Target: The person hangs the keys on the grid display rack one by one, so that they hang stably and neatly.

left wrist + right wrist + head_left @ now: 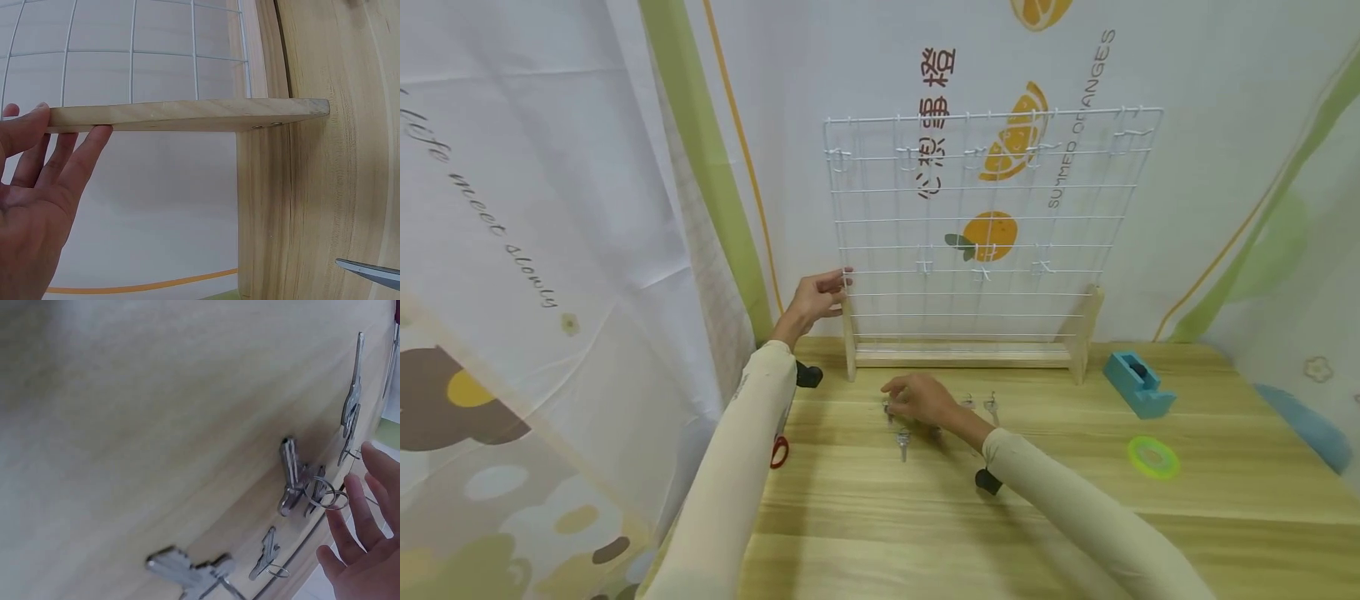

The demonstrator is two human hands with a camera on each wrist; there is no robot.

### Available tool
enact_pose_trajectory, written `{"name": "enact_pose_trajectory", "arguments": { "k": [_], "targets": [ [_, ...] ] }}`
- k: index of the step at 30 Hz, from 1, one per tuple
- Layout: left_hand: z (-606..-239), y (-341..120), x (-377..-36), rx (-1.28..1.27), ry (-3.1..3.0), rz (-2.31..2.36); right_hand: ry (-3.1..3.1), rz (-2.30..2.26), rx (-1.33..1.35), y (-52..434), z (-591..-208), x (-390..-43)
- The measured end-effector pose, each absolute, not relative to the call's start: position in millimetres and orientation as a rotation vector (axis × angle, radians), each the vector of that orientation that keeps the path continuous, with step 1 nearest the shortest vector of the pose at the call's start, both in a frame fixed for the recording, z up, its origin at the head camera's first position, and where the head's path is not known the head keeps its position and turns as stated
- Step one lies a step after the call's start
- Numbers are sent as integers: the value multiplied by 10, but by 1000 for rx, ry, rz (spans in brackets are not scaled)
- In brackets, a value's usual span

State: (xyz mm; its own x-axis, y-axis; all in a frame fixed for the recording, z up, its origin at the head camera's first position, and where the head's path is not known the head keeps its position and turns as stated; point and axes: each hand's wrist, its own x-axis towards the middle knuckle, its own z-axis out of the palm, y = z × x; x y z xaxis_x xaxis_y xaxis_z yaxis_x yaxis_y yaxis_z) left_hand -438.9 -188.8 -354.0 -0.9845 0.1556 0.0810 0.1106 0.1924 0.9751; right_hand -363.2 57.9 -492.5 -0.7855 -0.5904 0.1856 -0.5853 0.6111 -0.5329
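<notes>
A white wire grid [985,221] stands upright in a wooden stand [962,358]. My left hand [817,298] grips the stand's left wooden upright [187,115], thumb on one side and fingers on the other. Low over the table, my right hand [921,400] reaches over several silver keys on rings. Its fingers are spread and slightly bent in the right wrist view, with fingertips right by a pair of key rings [325,494]. One key [903,446] lies just in front of that hand, and others [992,408] lie behind its wrist.
White hooks [981,273] hang on the grid in two rows. Red-handled scissors [780,452] lie at the table's left edge. To the right are a blue tape dispenser [1138,385] and a yellow-green disc [1153,457]. Printed curtains [760,67] surround the wooden table [865,517].
</notes>
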Motion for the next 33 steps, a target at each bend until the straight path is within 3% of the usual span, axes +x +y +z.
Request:
{"name": "enact_pose_trajectory", "arguments": {
  "k": [24,33],
  "targets": [
    [-3521,-1825,-4354,274,2410,1947,2908,-890,-1025,522,-4843,-3607],
    [-3536,-1888,-4346,228,2415,1940,2911,-867,-1194,477,-4632,-3611]
  ]
}}
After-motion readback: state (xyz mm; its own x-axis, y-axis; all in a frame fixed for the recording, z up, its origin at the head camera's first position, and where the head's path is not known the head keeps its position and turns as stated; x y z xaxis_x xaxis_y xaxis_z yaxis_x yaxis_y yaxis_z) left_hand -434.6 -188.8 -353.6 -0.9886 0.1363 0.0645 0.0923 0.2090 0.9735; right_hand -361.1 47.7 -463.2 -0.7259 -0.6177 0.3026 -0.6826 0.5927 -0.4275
